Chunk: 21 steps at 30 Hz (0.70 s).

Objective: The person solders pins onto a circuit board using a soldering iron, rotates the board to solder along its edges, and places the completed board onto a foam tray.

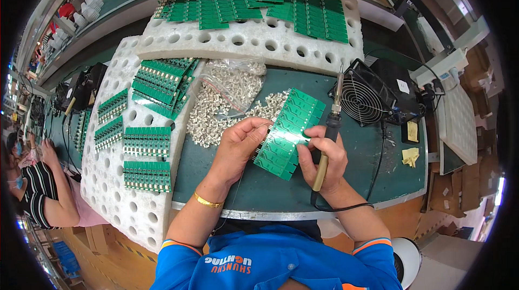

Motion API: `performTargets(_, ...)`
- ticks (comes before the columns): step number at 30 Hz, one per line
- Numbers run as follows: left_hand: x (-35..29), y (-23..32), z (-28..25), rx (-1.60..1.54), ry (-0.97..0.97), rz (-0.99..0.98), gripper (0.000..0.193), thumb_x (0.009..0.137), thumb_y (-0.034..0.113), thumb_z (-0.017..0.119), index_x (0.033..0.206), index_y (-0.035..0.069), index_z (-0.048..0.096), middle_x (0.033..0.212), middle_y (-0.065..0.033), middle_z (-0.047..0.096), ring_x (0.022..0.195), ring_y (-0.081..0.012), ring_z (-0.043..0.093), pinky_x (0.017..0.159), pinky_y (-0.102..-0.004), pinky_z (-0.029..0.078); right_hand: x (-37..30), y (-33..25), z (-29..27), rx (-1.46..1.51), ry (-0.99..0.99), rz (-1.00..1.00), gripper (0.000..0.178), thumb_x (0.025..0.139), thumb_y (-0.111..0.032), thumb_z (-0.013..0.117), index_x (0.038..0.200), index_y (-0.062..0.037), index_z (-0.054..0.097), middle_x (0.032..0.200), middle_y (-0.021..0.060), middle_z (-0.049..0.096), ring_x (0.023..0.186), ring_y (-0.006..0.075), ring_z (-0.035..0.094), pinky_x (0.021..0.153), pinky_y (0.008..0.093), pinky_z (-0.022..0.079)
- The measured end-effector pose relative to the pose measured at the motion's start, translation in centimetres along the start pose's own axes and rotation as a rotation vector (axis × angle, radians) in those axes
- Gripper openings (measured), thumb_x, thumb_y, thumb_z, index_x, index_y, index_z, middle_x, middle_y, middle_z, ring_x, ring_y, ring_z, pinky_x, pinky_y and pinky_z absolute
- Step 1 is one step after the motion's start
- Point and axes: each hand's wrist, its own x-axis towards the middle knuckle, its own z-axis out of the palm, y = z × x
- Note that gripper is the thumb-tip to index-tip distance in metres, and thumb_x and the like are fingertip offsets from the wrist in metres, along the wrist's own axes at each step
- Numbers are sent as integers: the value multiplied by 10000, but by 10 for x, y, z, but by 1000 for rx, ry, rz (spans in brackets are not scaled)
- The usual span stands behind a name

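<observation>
White foam sheets [238, 41] w/ green boards at top & left. On bench centre, green circuit board panel [289, 133] pinched between left hand [238, 144] fingers & right hand [324, 157], which also grips soldering iron [328, 133]. Metal clips pile [221, 106] behind.

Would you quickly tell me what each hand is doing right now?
Left hand: closed, pinching the edge of the green circuit board panel.
Right hand: closed around the soldering iron, fingertips also on the panel.
</observation>
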Motion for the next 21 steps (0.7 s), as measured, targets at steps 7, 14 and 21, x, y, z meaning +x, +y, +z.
performTargets(7, 0, -1, -1, -16, 12, -18, 211, 959, 157, 567, 1091, 0, 616, 968, -24, 658, 865, -62, 590, 769, -206, 476, -1, 1, 0, -6, 2, 4, 451, 733, 12, 748, 1055, -59, 440, 878, 181, 618, 681, 291, 633, 538, 346, 505)
performTargets(14, -1, -1, -3, -61, -14, -25, 200, 960, 149, 561, 1090, 7, 615, 976, -32, 659, 877, -69, 592, 785, -216, 478, 0, 1, 2, -8, 10, -5, 469, 713, 18, 758, 1051, -61, 444, 880, 176, 625, 671, 290, 631, 518, 342, 496)
performTargets(21, 0, -2, -2, -64, -4, -8, 201, 958, 153, 564, 1088, 9, 614, 973, -31, 659, 872, -76, 593, 781, -223, 482, -2, 1, 1, -10, 6, 4, 478, 710, 20, 760, 1055, -64, 440, 888, 173, 626, 666, 288, 631, 511, 340, 493)
